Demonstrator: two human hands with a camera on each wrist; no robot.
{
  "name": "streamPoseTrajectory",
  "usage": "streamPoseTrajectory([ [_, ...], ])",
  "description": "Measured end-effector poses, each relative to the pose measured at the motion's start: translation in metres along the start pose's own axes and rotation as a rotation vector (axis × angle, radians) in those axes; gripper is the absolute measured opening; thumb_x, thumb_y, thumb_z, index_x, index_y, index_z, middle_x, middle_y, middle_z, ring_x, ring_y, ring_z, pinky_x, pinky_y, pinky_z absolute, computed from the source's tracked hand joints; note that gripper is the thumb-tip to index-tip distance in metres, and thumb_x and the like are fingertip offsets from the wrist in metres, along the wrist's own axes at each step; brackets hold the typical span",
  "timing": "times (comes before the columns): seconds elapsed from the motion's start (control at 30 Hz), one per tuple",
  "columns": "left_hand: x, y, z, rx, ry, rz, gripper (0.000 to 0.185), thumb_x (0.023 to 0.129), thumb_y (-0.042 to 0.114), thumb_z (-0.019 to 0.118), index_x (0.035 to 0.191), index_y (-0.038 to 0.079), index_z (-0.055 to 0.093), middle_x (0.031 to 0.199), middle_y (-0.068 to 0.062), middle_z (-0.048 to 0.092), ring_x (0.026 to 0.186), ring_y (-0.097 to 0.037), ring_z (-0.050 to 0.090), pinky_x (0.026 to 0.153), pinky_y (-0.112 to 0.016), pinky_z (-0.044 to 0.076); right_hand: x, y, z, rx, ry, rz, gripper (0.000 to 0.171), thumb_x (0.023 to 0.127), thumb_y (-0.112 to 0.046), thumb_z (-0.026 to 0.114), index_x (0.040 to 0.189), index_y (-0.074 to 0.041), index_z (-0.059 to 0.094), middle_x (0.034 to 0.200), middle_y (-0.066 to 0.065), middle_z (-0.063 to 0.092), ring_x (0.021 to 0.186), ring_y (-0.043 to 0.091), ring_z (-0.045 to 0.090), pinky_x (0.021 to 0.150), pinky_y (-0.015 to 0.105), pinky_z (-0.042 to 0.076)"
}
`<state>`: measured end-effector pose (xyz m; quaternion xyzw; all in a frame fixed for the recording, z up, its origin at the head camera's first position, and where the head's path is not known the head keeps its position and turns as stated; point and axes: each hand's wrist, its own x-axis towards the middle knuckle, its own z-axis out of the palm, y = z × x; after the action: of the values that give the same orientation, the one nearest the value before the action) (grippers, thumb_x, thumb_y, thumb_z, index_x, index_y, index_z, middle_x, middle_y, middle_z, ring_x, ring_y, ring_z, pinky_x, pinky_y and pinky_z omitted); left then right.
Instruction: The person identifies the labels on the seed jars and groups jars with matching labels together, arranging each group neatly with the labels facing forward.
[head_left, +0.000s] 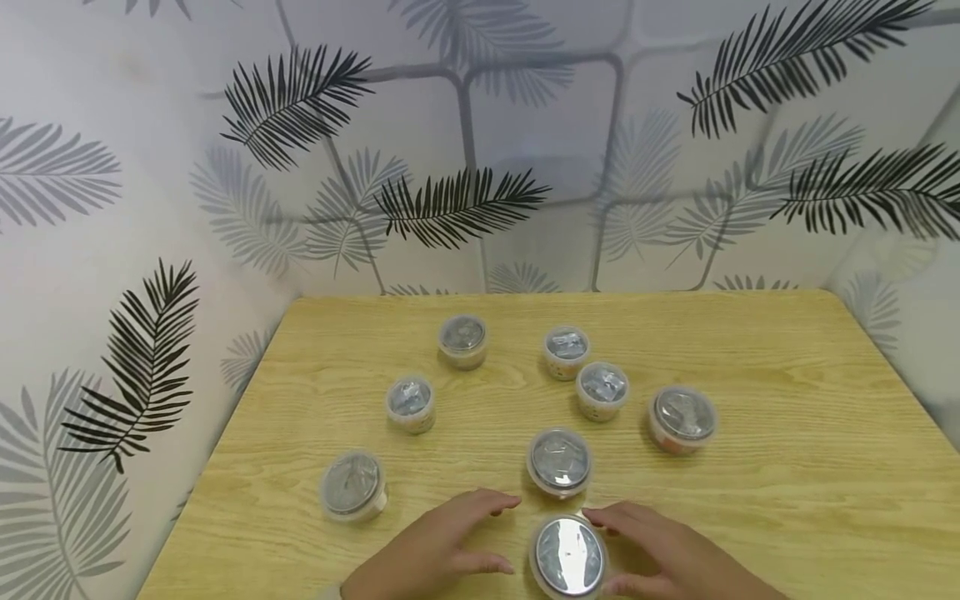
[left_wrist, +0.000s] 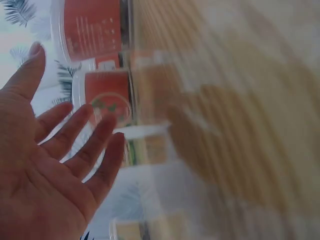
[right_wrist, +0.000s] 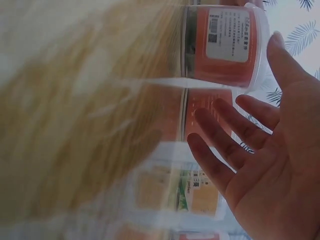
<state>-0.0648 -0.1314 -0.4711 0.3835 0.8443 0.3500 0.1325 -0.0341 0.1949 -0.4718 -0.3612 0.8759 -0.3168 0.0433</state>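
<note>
Nearest to me on the table is a round plastic tub [head_left: 568, 557] with a shiny lid and, in the right wrist view, a red label [right_wrist: 225, 70]. My right hand [head_left: 671, 546] is at its right side, fingers spread and fingertips right at the rim. To the left of the tub, my left hand [head_left: 442, 546] is held apart from it, palm inward and fingers loosely extended. Just behind stands a second lidded tub [head_left: 559, 461], with a red label in the left wrist view [left_wrist: 107, 100]. Neither hand grips anything.
Farther back on the right are a wide tub [head_left: 682, 419] and two smaller tubs, one in front [head_left: 602, 390] and one behind [head_left: 566, 352]. On the left stand a wide tub [head_left: 352, 485], a small tub [head_left: 411, 404] and a rear tub [head_left: 462, 340]. A leaf-patterned wall borders the wooden table [head_left: 810, 375].
</note>
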Motion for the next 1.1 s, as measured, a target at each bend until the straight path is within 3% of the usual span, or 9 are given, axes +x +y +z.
streamPoseTrajectory([
  [0.2, 0.010, 0.006, 0.009, 0.006, -0.036, 0.030, 0.066, 0.082, 0.056, 0.058, 0.138, 0.025, 0.041, 0.132, 0.013, 0.046, 0.119, -0.005, 0.044, 0.097, -0.028, 0.040, 0.000, -0.001, 0.006, 0.014, 0.011, -0.007, 0.066, 0.083, -0.045, 0.065, 0.140, -0.022, 0.040, 0.129, -0.009, 0.052, 0.113, 0.012, 0.052, 0.090, 0.035, 0.047],
  [0.4, 0.018, 0.013, 0.016, -0.093, -0.059, 0.051, 0.062, 0.081, 0.052, 0.060, 0.135, 0.028, 0.043, 0.127, 0.017, 0.049, 0.115, -0.002, 0.047, 0.095, -0.024, 0.041, 0.002, -0.003, 0.008, 0.069, -0.011, 0.023, 0.066, 0.084, -0.045, 0.064, 0.140, -0.021, 0.039, 0.127, -0.010, 0.052, 0.113, 0.011, 0.052, 0.091, 0.035, 0.046],
  [0.53, 0.020, 0.015, 0.020, -0.169, -0.069, 0.033, 0.062, 0.083, 0.050, 0.060, 0.137, 0.027, 0.040, 0.127, 0.017, 0.049, 0.116, -0.001, 0.046, 0.096, -0.026, 0.040, 0.004, -0.003, 0.010, 0.140, -0.021, 0.040, 0.064, 0.085, -0.042, 0.064, 0.140, -0.019, 0.040, 0.126, -0.010, 0.053, 0.112, 0.011, 0.052, 0.092, 0.033, 0.045],
  [0.77, 0.019, 0.018, 0.023, -0.213, -0.036, 0.048, 0.062, 0.084, 0.044, 0.060, 0.139, 0.024, 0.038, 0.124, 0.015, 0.050, 0.109, -0.001, 0.049, 0.091, -0.023, 0.044, 0.004, 0.000, 0.014, 0.304, 0.007, 0.040, 0.062, 0.085, -0.032, 0.067, 0.139, -0.016, 0.041, 0.126, -0.006, 0.054, 0.113, 0.013, 0.052, 0.095, 0.028, 0.042],
  [0.93, 0.021, 0.025, 0.017, -0.330, -0.028, 0.009, 0.060, 0.086, 0.038, 0.060, 0.140, 0.026, 0.037, 0.122, 0.013, 0.050, 0.108, -0.004, 0.049, 0.089, -0.024, 0.045, 0.005, -0.005, 0.006, 0.429, 0.023, 0.042, 0.061, 0.085, -0.018, 0.067, 0.140, -0.013, 0.040, 0.129, 0.001, 0.054, 0.110, 0.014, 0.055, 0.092, 0.028, 0.045],
  [1.1, 0.030, 0.036, -0.002, -0.378, 0.033, -0.001, 0.055, 0.089, 0.035, 0.059, 0.140, 0.025, 0.037, 0.125, 0.009, 0.049, 0.111, -0.008, 0.049, 0.089, -0.027, 0.046, 0.015, -0.014, -0.011, 0.509, 0.091, 0.054, 0.062, 0.086, -0.005, 0.064, 0.141, -0.013, 0.038, 0.133, 0.004, 0.050, 0.110, 0.014, 0.055, 0.090, 0.031, 0.047],
])
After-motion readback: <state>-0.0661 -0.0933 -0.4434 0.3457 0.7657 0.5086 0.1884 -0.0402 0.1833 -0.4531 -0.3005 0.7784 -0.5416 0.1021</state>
